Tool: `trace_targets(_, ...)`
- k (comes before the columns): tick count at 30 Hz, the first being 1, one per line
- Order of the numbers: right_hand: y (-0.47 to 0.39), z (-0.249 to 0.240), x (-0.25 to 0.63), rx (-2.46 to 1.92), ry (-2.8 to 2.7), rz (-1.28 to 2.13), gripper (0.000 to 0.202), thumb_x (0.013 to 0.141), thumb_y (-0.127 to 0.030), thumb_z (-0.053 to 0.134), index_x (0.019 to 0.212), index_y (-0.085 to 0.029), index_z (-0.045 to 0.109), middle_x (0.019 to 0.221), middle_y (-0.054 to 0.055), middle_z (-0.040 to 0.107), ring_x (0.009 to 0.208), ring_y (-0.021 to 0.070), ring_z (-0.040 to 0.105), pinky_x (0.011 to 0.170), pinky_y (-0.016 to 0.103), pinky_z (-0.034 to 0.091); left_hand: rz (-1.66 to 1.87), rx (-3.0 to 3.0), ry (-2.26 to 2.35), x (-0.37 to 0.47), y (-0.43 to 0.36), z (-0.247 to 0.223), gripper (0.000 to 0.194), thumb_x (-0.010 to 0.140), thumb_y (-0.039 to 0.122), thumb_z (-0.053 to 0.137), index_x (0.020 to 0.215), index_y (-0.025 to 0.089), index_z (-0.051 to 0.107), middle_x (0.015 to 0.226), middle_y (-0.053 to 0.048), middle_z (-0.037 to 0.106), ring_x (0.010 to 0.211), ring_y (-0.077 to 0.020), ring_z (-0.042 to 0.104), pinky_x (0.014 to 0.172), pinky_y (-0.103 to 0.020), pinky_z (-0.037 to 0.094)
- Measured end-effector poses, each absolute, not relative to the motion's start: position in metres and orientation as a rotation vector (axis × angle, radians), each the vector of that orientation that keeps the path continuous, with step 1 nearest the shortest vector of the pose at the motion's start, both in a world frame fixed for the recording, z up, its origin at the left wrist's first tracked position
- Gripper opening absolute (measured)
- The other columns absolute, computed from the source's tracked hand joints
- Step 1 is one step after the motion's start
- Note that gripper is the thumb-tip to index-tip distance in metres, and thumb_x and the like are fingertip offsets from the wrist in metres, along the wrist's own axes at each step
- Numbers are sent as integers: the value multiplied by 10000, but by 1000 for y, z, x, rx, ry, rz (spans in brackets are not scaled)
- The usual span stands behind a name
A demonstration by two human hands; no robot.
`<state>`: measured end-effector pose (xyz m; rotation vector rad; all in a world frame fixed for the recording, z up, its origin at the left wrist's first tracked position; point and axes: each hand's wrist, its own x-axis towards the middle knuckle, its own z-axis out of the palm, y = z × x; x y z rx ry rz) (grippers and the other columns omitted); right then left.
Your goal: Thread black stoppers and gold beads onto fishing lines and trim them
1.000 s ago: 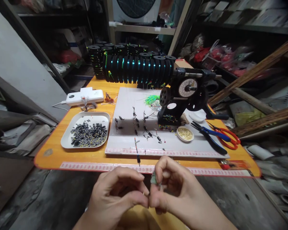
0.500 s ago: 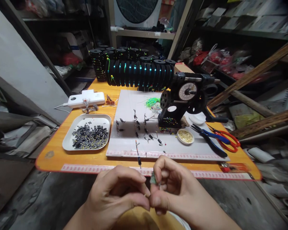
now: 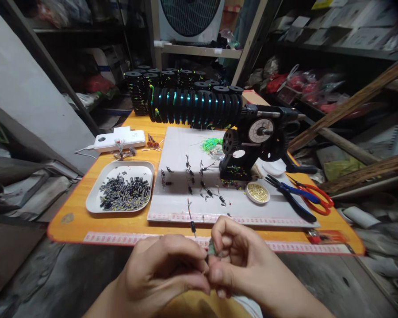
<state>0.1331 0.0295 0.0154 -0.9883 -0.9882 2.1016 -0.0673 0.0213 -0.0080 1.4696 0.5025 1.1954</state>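
Note:
In front of the table edge, my left hand pinches thumb and forefinger together on something too small to make out. Touching it, my right hand is closed with curled fingers around a small grey-green piece, mostly hidden by the fingertips. Just beyond the hands, a short rig with a black cylinder hangs over the front of the pale board. Several similar small black pieces with wire ends lie scattered on that board.
A white tray of black and grey sleeves stands left. The black winding machine carries a row of spools. At right are a dish of gold bits, pliers and red-handled scissors. A printed measuring tape runs along the front edge.
The view has shifted slightly, so the table sits a little lower. My left hand has edged right, its fingertips closer against the right hand. The right hand keeps its grip.

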Motion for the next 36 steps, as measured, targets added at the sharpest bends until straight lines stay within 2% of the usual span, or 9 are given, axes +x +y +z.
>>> trace_targets(4,34,20,133,-1005,-1006,2100,489,630,-274,940,801,-187,489,648,-48,695,509,41,610,486,113,445,1069,1800,542,-75,30,3,436,850,60,723,1215,270,609,897,-46,762,784,-193,760,708,-247,610)
trace_targets(10,49,15,128,-1034,-1090,2194,479,592,-302,945,741,-180,506,564,-69,633,462,50,575,449,128,435,727,2327,381,-78,46,38,355,892,-31,548,1193,140,625,885,-86,772,764,-181,732,733,-223,557)
trace_targets(14,51,9,121,-1003,-1088,2182,544,527,-404,958,726,-172,508,566,-79,585,437,33,515,423,126,395,786,2257,241,-77,51,39,356,881,33,549,1194,189,614,851,-86,765,753,-205,721,736,-270,553)
trace_targets(16,45,14,116,-1015,-1067,2118,520,612,-455,912,790,-187,503,584,-78,594,442,52,545,435,144,413,913,2083,240,-79,49,28,413,910,56,527,1269,257,562,885,-75,758,785,-197,722,735,-272,559)
trace_targets(19,29,28,107,-1117,-1240,1797,303,846,-411,741,880,-200,526,707,-32,646,600,89,631,561,186,489,1112,1802,355,-84,40,3,439,975,76,471,1314,347,539,913,-36,711,803,-160,692,755,-266,565)
trace_targets(21,16,37,99,-1242,-1546,1395,116,923,-299,637,937,-202,575,831,19,688,749,127,667,657,222,519,1281,1597,520,-87,34,-13,369,977,102,512,1242,348,586,938,-22,672,806,-136,656,755,-228,550)
trace_targets(27,-3,34,69,-1279,-1947,360,179,917,-106,594,1049,-221,555,817,4,672,674,134,646,640,229,532,1391,1362,535,-96,36,-28,285,1005,182,512,1228,357,545,763,36,557,693,-112,552,693,-205,499)
trace_targets(31,-5,35,49,-1291,-1987,81,221,906,-11,515,1001,-210,512,792,8,640,671,140,631,647,239,535,1421,1331,487,-105,44,-28,276,1022,219,495,1248,377,514,729,48,515,689,-112,532,688,-208,462)
trace_targets(36,-12,48,34,-1410,-1973,18,191,913,-39,492,957,-222,526,761,-11,643,656,125,659,620,212,531,1418,1335,460,-115,46,-28,262,1028,250,487,1267,353,520,735,38,533,693,-113,543,700,-208,467)
